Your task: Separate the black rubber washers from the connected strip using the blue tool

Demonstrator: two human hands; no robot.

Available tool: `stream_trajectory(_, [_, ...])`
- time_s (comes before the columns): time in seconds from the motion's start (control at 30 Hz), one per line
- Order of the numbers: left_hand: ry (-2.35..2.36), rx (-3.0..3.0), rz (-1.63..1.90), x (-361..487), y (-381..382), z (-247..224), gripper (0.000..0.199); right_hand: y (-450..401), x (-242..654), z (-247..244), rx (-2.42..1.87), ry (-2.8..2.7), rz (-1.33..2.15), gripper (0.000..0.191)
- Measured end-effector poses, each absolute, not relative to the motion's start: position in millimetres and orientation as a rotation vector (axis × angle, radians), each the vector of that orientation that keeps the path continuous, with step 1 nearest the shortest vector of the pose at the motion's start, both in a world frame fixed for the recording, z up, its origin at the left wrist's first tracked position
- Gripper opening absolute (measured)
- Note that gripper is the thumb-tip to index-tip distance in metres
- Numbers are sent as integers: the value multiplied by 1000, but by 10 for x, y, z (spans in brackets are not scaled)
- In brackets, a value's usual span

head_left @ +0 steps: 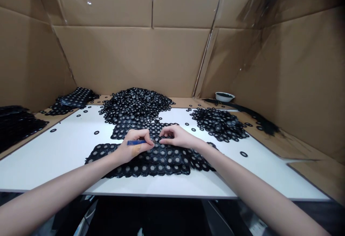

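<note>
My left hand (134, 144) is closed in a pinch around a slim blue pen-like tool (134, 142), whose tip is too small to make out. Just right of it, my right hand (176, 136) curls its thumb and fingers around a small black ring (162, 138), partly hidden by the fingers. Both hands are over a black sheet (161, 160) of joined rings with grey centres, lying on the white tabletop. Behind the hands lies a second sheet (118, 131) of the same kind, and more joined rings (201, 162) stick out under my right wrist.
A large heap of black rings (134, 103) stands at the back, a smaller heap (219, 123) at the right. Stacked sheets (77, 97) lie back left. A white bowl (224, 97) and black strands (256, 115) are back right. Cardboard walls (121, 56) enclose the table.
</note>
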State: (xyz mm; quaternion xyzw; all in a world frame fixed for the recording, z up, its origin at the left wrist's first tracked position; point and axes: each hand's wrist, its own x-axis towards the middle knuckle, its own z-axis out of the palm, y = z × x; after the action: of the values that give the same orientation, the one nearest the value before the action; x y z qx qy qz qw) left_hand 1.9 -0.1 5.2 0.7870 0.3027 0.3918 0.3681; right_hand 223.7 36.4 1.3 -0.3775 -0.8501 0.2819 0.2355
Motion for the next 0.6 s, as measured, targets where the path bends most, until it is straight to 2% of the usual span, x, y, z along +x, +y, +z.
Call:
stream_trajectory(0.4, [830, 2079, 934, 29, 39, -4, 15, 328, 2148, -4, -930, -2279, 975, 18])
stream_trajectory(0.6, [828, 2065, 910, 50, 46, 4, 16, 315, 2118, -24, -894, -2316, 914, 8])
